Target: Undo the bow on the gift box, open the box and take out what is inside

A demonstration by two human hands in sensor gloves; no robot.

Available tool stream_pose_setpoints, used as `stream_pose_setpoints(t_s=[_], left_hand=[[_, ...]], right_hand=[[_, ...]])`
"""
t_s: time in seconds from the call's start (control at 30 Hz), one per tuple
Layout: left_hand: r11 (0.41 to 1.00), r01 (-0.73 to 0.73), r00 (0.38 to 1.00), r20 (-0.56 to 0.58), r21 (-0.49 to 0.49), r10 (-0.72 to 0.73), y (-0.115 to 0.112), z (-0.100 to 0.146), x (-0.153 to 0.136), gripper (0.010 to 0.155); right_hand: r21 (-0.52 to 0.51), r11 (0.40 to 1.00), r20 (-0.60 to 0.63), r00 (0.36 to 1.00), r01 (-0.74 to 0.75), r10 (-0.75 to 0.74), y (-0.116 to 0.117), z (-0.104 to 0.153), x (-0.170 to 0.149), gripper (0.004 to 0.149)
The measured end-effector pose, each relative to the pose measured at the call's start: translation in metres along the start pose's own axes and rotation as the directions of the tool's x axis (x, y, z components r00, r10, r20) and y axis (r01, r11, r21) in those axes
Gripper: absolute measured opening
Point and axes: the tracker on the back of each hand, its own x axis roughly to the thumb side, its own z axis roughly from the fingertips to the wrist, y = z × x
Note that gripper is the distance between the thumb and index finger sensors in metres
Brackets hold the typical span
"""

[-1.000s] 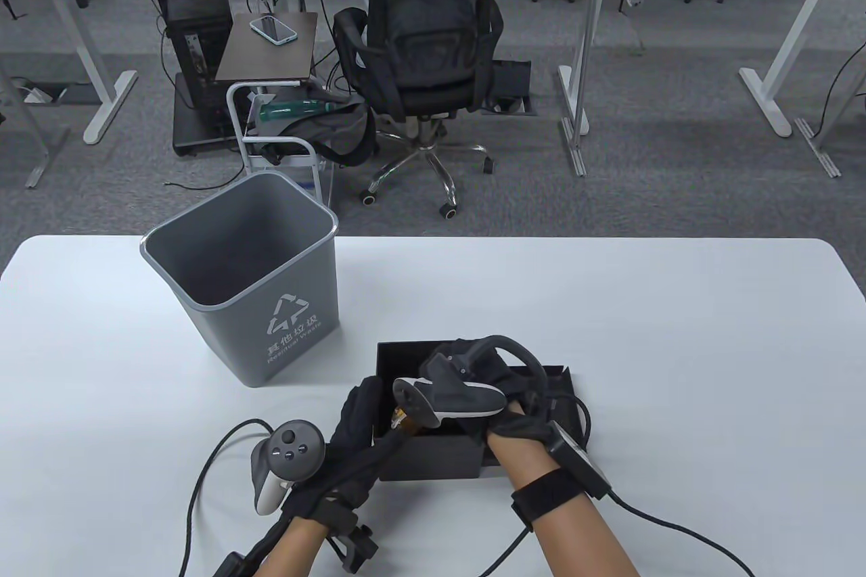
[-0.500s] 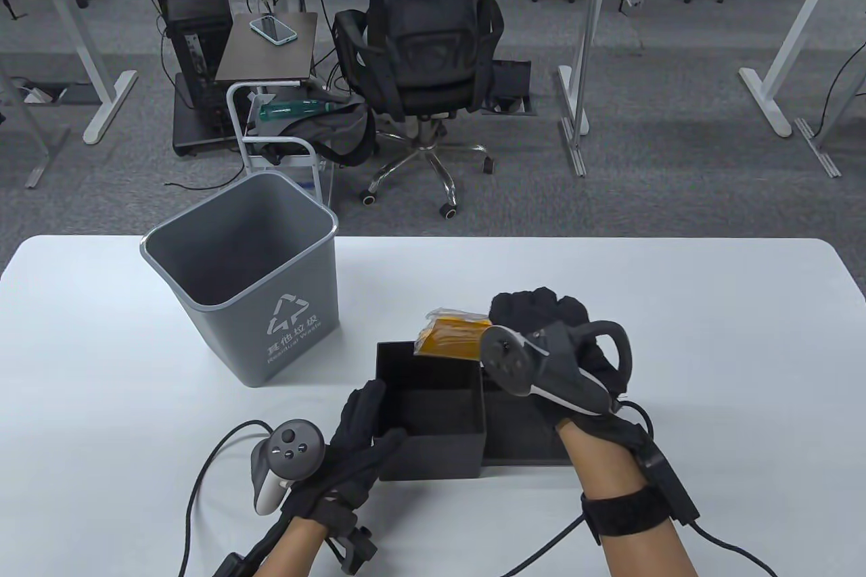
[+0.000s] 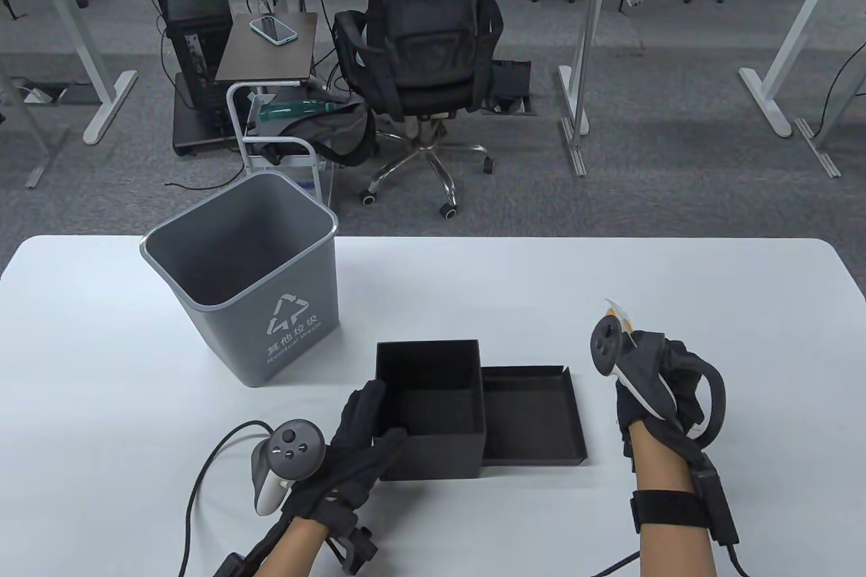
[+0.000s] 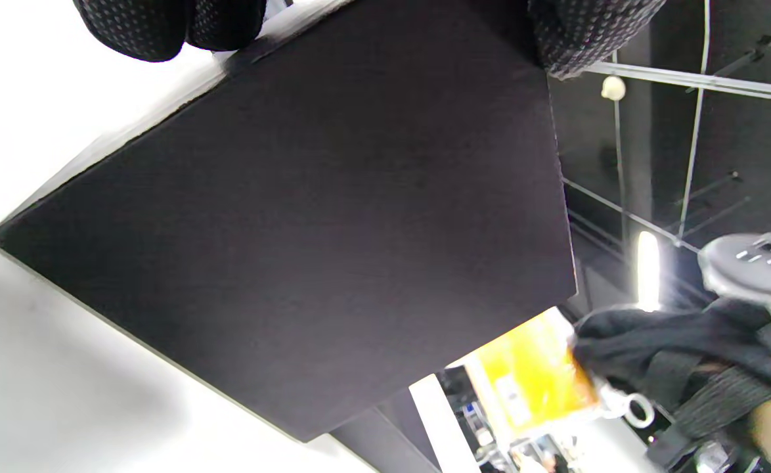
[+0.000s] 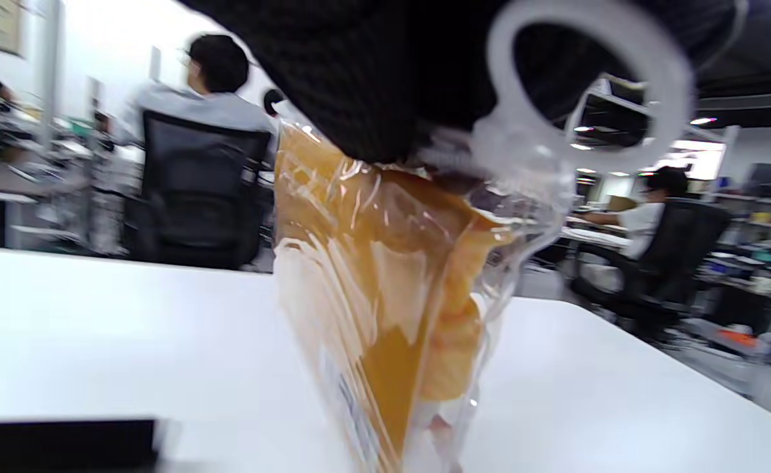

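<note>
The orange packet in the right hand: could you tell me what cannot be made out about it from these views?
- Table view: the tracker and right hand hide nearly all of the packet.
- Right wrist view: the packet is blurred; its label print is unreadable, its lower end cut off by the bottom edge.
- Left wrist view: the black box partly covers the packet; its contents cannot be identified.

The table view looks down from above the near edge of the white tabletop [image 3: 609, 266], facing the far edge and the office beyond. The left wrist view sits tilted, very close against the outer wall of the open black cardboard box [image 4: 307, 230]. The right wrist view looks low across the tabletop, close behind the clear packet of orange contents [image 5: 392, 295], which the left wrist view shares.
</note>
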Motion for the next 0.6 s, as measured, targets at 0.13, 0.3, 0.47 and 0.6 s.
stream_pose_setpoints(t_s=[0.13,0.3,0.47,0.6], left_hand=[[1.0,0.002,1.0,0.0,0.0,-0.002,0.0,0.0,0.001,0.081],[1.0,0.002,1.0,0.0,0.001,-0.002,-0.001,0.0,0.001,0.081],[1.0,-0.002,1.0,-0.001,-0.001,0.002,-0.001,0.001,0.001,0.081],[1.0,-0.006,1.0,-0.003,-0.002,0.006,-0.001,0.001,0.001,0.081]], right_hand=[[-0.037,0.994,-0.086,0.991,-0.107,0.103,0.036,-0.005,-0.007,0.041],[0.008,0.978,-0.069,0.976,-0.206,0.206,0.074,-0.003,-0.002,0.041],[0.098,0.995,-0.048,0.999,-0.01,0.014,0.083,-0.003,0.004,0.041],[0.243,0.939,-0.099,0.969,0.245,-0.227,0.097,-0.007,0.007,0.041]])
